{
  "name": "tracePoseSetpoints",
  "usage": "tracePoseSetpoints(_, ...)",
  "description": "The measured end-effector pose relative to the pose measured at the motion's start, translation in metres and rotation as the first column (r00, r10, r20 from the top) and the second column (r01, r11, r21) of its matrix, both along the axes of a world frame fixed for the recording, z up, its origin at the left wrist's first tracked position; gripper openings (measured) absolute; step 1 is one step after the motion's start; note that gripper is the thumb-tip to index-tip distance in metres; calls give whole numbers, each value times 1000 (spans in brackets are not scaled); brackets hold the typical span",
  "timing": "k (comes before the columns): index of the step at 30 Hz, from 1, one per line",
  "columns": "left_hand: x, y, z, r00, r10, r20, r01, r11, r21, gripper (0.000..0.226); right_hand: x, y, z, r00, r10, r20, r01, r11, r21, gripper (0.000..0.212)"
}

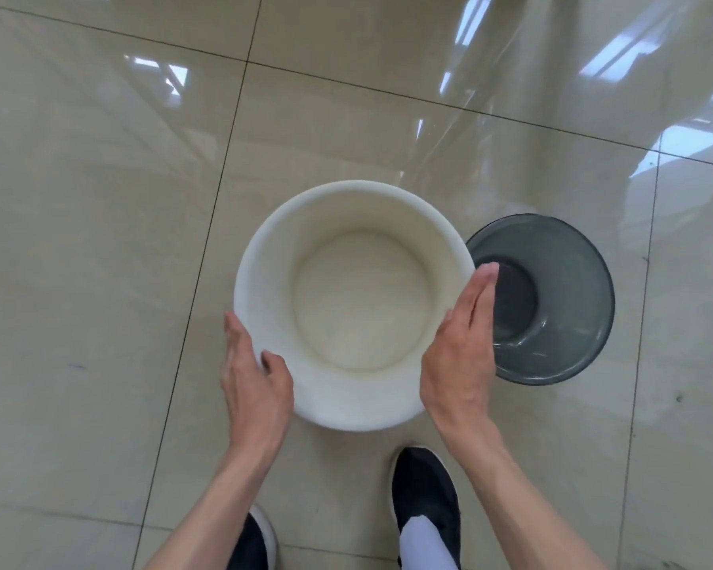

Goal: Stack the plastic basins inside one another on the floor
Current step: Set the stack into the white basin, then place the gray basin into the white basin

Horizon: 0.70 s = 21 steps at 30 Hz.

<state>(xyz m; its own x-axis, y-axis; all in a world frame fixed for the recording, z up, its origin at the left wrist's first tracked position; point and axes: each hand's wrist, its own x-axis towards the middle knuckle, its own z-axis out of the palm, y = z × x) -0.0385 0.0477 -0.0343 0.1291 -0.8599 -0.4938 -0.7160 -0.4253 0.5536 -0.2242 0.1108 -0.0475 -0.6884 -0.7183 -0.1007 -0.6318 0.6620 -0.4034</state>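
A large white plastic basin [355,218] is in the middle of the view, open side up and empty. My left hand [256,384] grips its near-left rim, with the thumb over the edge. My right hand [462,355] lies flat against its right side with the fingers straight, so the basin is held between both hands. A smaller translucent grey basin [560,290] stands on the floor to the right, also empty. The white basin's rim and my right hand cover the grey basin's left edge. I cannot tell whether the white basin touches the floor.
The floor is glossy beige tile [99,240] with dark grout lines and window reflections. My right foot, in a black shoe [425,487], is just below the white basin, and my left shoe [260,540] is at the bottom edge.
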Motion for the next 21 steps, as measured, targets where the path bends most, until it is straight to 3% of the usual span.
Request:
tracePoseSetpoints(6, -2, 0, -16, 1000, 16, -8, -17, 993, -117, 71, -4, 8, -27, 996, 17, 82, -26, 994, 106, 94)
tracePoseSetpoints(10, -7, -2, -13, 999, 42, -3, -42, 993, -107, 72, -9, 7, -28, 996, 53, 70, -64, 983, 170, 82)
tracePoseSetpoints(12, -7, -6, -4, 1000, 27, 11, -26, 998, -50, 74, -11, 6, -19, 982, 60, 180, -83, 989, 124, 72)
tracePoseSetpoints(15, -20, -13, 32, 987, -133, 91, 135, 991, -8, 86, -30, 20, 8, 975, 139, 172, -165, 976, 145, 56)
tracePoseSetpoints(18, -78, -30, 71, 938, -347, 18, 340, 908, -243, 83, -76, 46, 30, 965, -206, 165, 185, 973, 135, 62)
tracePoseSetpoints(21, -167, -55, 71, 770, -638, -23, 602, 738, -305, 62, -124, 65, 28, 823, -545, 162, 508, 833, 220, 51)
